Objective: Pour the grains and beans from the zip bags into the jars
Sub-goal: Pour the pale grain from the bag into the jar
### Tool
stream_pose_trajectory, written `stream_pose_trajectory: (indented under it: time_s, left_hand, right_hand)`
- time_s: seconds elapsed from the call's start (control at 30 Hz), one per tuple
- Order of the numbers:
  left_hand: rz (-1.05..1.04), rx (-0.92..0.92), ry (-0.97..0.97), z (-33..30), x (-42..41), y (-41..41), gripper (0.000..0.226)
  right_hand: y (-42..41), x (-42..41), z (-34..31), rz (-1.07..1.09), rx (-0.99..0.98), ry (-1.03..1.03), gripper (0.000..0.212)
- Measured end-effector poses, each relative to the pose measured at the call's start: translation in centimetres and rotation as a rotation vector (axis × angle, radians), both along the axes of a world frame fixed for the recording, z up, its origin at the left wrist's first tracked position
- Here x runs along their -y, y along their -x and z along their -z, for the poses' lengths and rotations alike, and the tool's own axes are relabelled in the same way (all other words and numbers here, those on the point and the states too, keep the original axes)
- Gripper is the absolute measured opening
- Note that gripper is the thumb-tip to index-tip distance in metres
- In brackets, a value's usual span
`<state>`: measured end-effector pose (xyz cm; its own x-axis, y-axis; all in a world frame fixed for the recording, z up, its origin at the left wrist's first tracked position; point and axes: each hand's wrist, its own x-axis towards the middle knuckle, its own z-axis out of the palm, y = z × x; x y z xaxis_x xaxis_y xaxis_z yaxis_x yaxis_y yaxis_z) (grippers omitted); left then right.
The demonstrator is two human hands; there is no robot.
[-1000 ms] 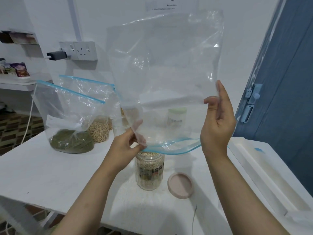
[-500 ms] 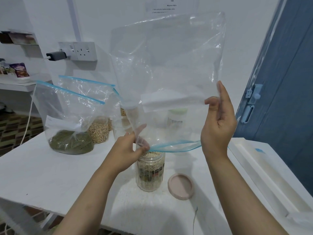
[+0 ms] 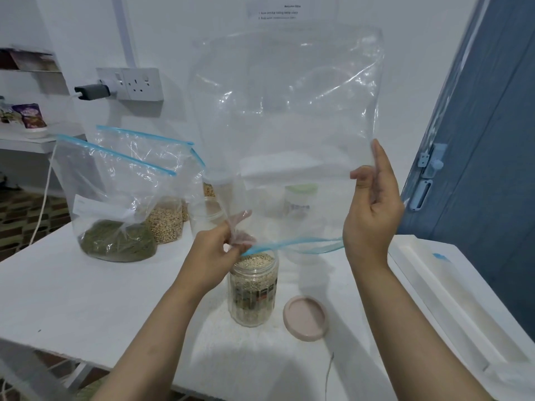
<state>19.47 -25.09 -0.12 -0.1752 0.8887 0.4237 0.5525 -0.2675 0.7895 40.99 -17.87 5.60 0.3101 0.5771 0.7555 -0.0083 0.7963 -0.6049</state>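
Note:
An empty clear zip bag (image 3: 289,117) hangs upside down, its blue zip mouth just over an open jar (image 3: 252,290) full of pale grain. My left hand (image 3: 215,250) pinches the mouth's left corner right above the jar. My right hand (image 3: 373,209) holds the bag's right edge, thumb and fingers around the plastic. The jar's pink lid (image 3: 306,317) lies on the white table (image 3: 86,299) to its right. At the left stand a zip bag of green beans (image 3: 115,238) and a zip bag of beige grain (image 3: 166,224).
Behind the held bag stand an empty clear jar (image 3: 202,215) and a small green-lidded jar (image 3: 299,198). A white tray-like block (image 3: 451,299) sits at the table's right edge. A wall socket with a plug (image 3: 130,83) is at the back left, a blue door (image 3: 492,140) at the right.
The bag's mouth has sunk slightly toward the jar, and my left hand has tightened its pinch on the corner. My right hand has barely moved.

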Motion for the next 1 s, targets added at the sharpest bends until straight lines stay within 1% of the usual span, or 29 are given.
stream_pose_trajectory:
  time_s: [0.1, 0.2, 0.27, 0.33, 0.4, 0.43, 0.47, 0.5, 0.53, 0.57, 0.63, 0.67, 0.7, 0.73, 0.77, 0.83, 0.87, 0.93, 0.97, 1.0]
  left_hand:
    - [0.017, 0.024, -0.003, 0.2, 0.1, -0.3, 0.053]
    - [-0.04, 0.103, -0.066, 0.6, 0.2, -0.6, 0.052]
    - [-0.089, 0.146, -0.1, 0.7, 0.1, -1.0, 0.052]
    - [-0.127, 0.172, -0.151, 0.6, 0.1, -1.4, 0.052]
    - [-0.124, 0.166, -0.203, 0.4, 0.1, -2.0, 0.049]
    - [-0.109, 0.155, -0.223, 0.2, 0.0, -2.2, 0.045]
    - [-0.092, 0.153, -0.236, 0.0, -0.1, -2.5, 0.039]
    - [-0.075, 0.175, -0.239, -0.2, -0.2, -2.7, 0.036]
    - [-0.057, 0.225, -0.229, -0.5, -0.4, -2.9, 0.034]
    - [-0.035, 0.294, -0.212, -0.6, -0.6, -3.0, 0.032]
    - [0.03, 0.483, -0.168, -1.0, -0.8, -3.2, 0.029]
    - [0.058, 0.563, -0.147, -1.1, -0.9, -3.2, 0.033]
    - [0.083, 0.61, -0.134, -1.3, -0.8, -3.2, 0.043]
    - [0.106, 0.61, -0.125, -1.5, -0.7, -3.4, 0.05]
    - [0.129, 0.574, -0.13, -1.7, -0.6, -3.7, 0.054]
    - [0.154, 0.488, -0.155, -2.2, -0.2, -4.5, 0.057]
    - [0.152, 0.458, -0.177, -2.6, -0.2, -4.9, 0.055]
    - [0.111, 0.39, -0.229, -2.9, -0.3, -5.7, 0.047]
    - [0.081, 0.354, -0.257, -3.0, -0.6, -6.1, 0.043]
    - [0.05, 0.329, -0.285, -3.0, -0.8, -6.7, 0.037]
  right_hand:
    - [-0.3, -0.3, 0.2, 0.059, 0.0, 0.091, 0.04]
    - [-1.0, -1.0, 0.5, 0.118, 0.024, 0.204, 0.042]
    - [-1.8, -1.2, 0.5, 0.159, 0.089, 0.283, 0.047]
    - [-2.7, -1.1, 0.6, 0.18, 0.2, 0.37, 0.054]
    - [-3.6, -0.4, 0.7, 0.179, 0.303, 0.42, 0.061]
    - [-4.1, 0.2, 0.8, 0.175, 0.325, 0.42, 0.063]
    - [-4.6, 0.8, 1.1, 0.182, 0.339, 0.408, 0.061]
    - [-5.1, 1.5, 1.1, 0.183, 0.348, 0.389, 0.054]
    - [-5.6, 2.1, 1.3, 0.153, 0.328, 0.376, 0.045]
    - [-6.2, 2.8, 1.6, 0.078, 0.277, 0.386, 0.038]
    - [-7.4, 4.5, 2.0, -0.127, 0.132, 0.454, 0.038]
    - [-8.2, 5.5, 2.3, -0.193, 0.102, 0.473, 0.039]
    - [-8.9, 6.6, 2.6, -0.2, 0.136, 0.463, 0.039]
    - [-9.6, 7.5, 3.1, -0.171, 0.197, 0.433, 0.039]
    - [-10.2, 8.3, 3.6, -0.135, 0.26, 0.386, 0.041]
    - [-10.9, 9.3, 4.6, -0.057, 0.316, 0.309, 0.042]
    - [-11.0, 9.6, 5.0, 0.019, 0.329, 0.276, 0.037]
    - [-11.2, 9.9, 5.2, 0.219, 0.355, 0.212, 0.02]
    - [-11.3, 10.1, 5.0, 0.302, 0.361, 0.191, 0.014]
    - [-11.4, 10.3, 4.5, 0.361, 0.36, 0.176, 0.015]
